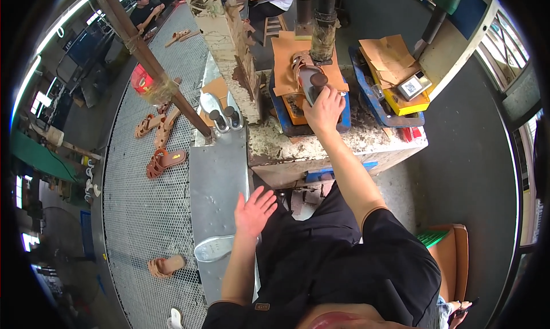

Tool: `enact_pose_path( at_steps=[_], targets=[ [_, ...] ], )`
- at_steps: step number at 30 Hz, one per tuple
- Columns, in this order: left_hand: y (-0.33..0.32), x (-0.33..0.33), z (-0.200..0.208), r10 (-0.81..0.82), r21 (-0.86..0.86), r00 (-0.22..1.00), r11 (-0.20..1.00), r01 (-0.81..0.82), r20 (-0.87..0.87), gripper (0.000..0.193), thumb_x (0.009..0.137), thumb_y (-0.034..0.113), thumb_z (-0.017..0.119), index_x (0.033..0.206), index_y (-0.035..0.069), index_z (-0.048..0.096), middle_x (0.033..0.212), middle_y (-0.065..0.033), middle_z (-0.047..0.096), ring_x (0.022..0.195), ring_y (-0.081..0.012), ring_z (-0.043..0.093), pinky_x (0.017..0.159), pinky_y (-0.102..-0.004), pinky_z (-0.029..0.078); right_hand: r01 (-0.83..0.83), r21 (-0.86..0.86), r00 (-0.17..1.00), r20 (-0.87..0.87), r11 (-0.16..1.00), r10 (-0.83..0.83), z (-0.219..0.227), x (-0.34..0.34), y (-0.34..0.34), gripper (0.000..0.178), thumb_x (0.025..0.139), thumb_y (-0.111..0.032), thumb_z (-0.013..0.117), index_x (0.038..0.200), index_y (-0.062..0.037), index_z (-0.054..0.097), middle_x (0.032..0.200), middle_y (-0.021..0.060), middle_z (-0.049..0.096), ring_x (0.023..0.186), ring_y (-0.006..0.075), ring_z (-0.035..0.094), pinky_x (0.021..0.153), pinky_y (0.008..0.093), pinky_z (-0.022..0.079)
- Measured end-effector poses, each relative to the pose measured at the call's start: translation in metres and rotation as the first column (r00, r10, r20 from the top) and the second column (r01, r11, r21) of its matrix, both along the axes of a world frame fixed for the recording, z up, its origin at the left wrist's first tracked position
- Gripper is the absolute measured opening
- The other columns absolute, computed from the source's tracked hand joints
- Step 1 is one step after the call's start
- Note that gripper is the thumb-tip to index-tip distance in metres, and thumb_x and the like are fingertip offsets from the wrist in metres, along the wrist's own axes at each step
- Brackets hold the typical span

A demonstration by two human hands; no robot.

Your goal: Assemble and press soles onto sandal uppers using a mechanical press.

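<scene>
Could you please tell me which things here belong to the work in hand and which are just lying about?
In hand:
- right hand gripping the sandal on its last under the press post
- left hand, open, holding nothing, over the metal table

Lying about:
- brown sandals on the mesh conveyor
- shoe lasts
- cardboard pieces
- yellow box

To your far right on the bench, a small grey-framed screen [413, 86] with a white square code lies on a yellow box [408, 104].
</scene>
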State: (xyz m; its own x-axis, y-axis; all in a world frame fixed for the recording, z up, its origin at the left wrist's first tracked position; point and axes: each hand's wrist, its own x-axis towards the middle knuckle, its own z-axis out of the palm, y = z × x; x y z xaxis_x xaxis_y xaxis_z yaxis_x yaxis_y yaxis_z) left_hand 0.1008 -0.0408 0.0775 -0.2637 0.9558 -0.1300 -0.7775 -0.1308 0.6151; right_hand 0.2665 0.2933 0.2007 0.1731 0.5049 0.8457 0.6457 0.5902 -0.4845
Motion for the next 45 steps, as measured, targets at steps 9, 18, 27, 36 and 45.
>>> enact_pose_path(
  at_steps=[9, 18, 27, 36, 45],
  targets=[
    [-0.031, -0.013, -0.001, 0.062, -0.013, 0.994, 0.998, -0.063, -0.085, 0.078, 0.111, 0.060, 0.047, 0.158, -0.001, 0.045, 0.153, -0.0294, 0.056, 0.143, -0.0445, 0.054, 0.122, -0.0578, 0.042, -0.152, -0.117, 0.987, 0.041, 0.981, 0.158, 0.008, -0.003, -0.009, 0.066, 0.076, -0.029, 0.093, 0.123, 0.0027, 0.058, 0.117, 0.0253, 0.065, 0.114, 0.0437, 0.062, 0.098, 0.0535, 0.049],
    [-0.051, -0.146, 0.023, 0.539, -0.002, 0.575, 0.729, -0.685, -0.616, 0.043, 0.107, 0.034, 0.067, 0.136, 0.003, 0.066, 0.120, -0.0107, 0.074, 0.104, -0.0221, 0.073, 0.087, -0.0373, 0.059, -0.787, -0.053, 0.586, 0.248, 0.615, 0.771, -0.108, -0.094, -0.218, 0.047, 0.089, -0.018, 0.080, 0.129, -0.0002, 0.062, 0.130, 0.0242, 0.063, 0.125, 0.0438, 0.058, 0.108, 0.0513, 0.049],
    [-0.065, -0.360, 0.056, 0.357, 0.054, 0.010, 0.170, -0.984, -0.934, 0.055, 0.098, 0.031, 0.073, 0.138, -0.005, 0.061, 0.120, -0.0185, 0.070, 0.107, -0.0283, 0.070, 0.090, -0.0431, 0.056, -0.758, -0.267, 0.457, 0.434, 0.595, 0.777, -0.185, -0.210, -0.284, 0.063, 0.093, -0.039, 0.076, 0.143, -0.0031, 0.059, 0.153, 0.0253, 0.048, 0.152, 0.0497, 0.034, 0.130, 0.0616, 0.023],
    [0.011, -0.453, 0.106, -0.235, 0.621, -0.659, 0.223, -0.752, -0.714, 0.061, 0.094, 0.031, 0.074, 0.146, 0.004, 0.059, 0.128, -0.0255, 0.065, 0.120, -0.0440, 0.062, 0.105, -0.0557, 0.048, -0.736, -0.298, 0.471, 0.420, 0.608, 0.776, -0.180, -0.239, -0.272, 0.063, 0.090, -0.038, 0.079, 0.141, -0.0053, 0.061, 0.153, 0.0228, 0.049, 0.152, 0.0482, 0.037, 0.128, 0.0622, 0.026],
    [0.087, -0.511, 0.131, -0.529, 0.073, -0.239, 0.314, -0.946, -0.814, 0.091, 0.099, 0.051, 0.065, 0.174, 0.019, 0.024, 0.171, -0.0296, 0.031, 0.153, -0.0513, 0.037, 0.126, -0.0595, 0.029, -0.719, -0.312, 0.480, 0.424, 0.621, 0.768, -0.183, -0.255, -0.262, 0.064, 0.087, -0.039, 0.081, 0.139, -0.0067, 0.063, 0.150, 0.0213, 0.051, 0.149, 0.0484, 0.040, 0.126, 0.0635, 0.030]
  ],
)
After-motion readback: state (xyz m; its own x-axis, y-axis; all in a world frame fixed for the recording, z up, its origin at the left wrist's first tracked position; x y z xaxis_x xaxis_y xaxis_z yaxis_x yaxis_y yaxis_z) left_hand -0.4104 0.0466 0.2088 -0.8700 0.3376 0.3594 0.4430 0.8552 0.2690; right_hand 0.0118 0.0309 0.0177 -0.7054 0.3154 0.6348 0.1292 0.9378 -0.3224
